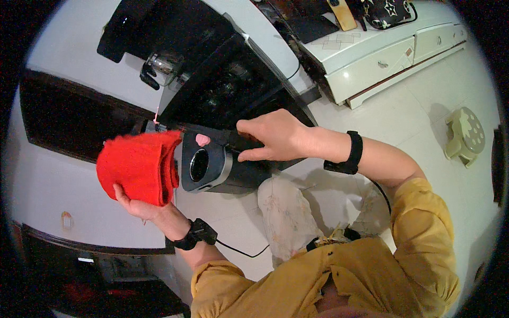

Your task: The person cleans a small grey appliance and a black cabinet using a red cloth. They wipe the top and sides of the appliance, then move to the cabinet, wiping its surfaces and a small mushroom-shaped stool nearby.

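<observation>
My left hand (pixel 139 206) holds a folded red cloth (pixel 133 169) from below, with the thumb against its side. Just right of the cloth stands a black box-shaped appliance (pixel 246 175) with silver trim and a round glossy dark panel (pixel 199 165) on its top. A small pink object (pixel 203 139) lies on that top, near the panel. Over the appliance's far side is my right hand (pixel 274 137), its fingers curled and its thumb apart. Something dark lies between them, but whether the hand grips it is hidden in the shadow.
A black glass-fronted cabinet (pixel 234 79) stands beyond the appliance, with a glass jug (pixel 165 71) at its left. A white drawer cabinet (pixel 373 63) at the upper right bears a phone (pixel 342 15) and a patterned bag (pixel 387 14). On the tiled floor stands a small stool (pixel 467 135).
</observation>
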Motion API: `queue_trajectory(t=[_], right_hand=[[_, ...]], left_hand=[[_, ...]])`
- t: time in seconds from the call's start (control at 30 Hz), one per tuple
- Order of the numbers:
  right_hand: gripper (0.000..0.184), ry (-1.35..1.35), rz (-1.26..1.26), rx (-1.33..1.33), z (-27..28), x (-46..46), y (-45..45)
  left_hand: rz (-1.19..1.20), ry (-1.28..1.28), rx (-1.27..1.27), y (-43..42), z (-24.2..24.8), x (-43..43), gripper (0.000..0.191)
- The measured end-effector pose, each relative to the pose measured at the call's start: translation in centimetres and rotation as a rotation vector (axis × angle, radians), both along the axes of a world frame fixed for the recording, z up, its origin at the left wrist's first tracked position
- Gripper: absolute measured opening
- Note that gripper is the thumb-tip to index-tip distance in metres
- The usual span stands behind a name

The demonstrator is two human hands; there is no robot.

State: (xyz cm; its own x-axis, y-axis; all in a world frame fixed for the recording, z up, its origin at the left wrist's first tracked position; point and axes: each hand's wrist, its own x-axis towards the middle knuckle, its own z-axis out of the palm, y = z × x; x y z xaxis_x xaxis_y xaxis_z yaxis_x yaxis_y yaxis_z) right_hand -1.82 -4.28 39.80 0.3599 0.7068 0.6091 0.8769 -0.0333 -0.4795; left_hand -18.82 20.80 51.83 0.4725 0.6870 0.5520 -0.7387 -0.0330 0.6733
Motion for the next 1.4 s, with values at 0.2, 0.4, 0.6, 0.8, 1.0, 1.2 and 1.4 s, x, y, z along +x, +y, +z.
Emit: queue_trajectory(t=[0.2,0.4,0.6,0.8,1.0,1.2,1.4], right_hand=[[0.049,0.147,0.220,-0.061,3.6,2.4,-3.6],[0.041,0.445,0.378,0.355,6.6,2.6,-7.6],[0.062,0.503,0.531,0.384,3.8,-0.7,-3.1],[0.042,0.681,0.218,0.651,3.6,4.6,-4.4],[0.041,0.464,-0.103,0.644,3.3,7.9,-6.8],[0.056,0.509,-0.024,0.327,1.4,6.4,0.4],[0.044,0.362,0.136,0.192,1.1,6.3,5.5]], left_hand=[[-0.158,0.153,0.146,-8.5,0.9,0.5,0.054],[-0.222,0.291,0.684,-11.1,-1.2,2.9,0.043],[-0.078,0.296,1.199,-11.0,-3.1,6.5,0.040],[0.174,0.341,1.381,-9.4,-4.8,7.4,0.066],[0.363,0.252,1.301,-6.5,-7.3,3.5,0.048],[0.430,0.216,0.944,-4.8,-10.0,-0.2,0.058],[0.429,0.216,0.647,-3.6,-12.2,-1.5,0.072]])
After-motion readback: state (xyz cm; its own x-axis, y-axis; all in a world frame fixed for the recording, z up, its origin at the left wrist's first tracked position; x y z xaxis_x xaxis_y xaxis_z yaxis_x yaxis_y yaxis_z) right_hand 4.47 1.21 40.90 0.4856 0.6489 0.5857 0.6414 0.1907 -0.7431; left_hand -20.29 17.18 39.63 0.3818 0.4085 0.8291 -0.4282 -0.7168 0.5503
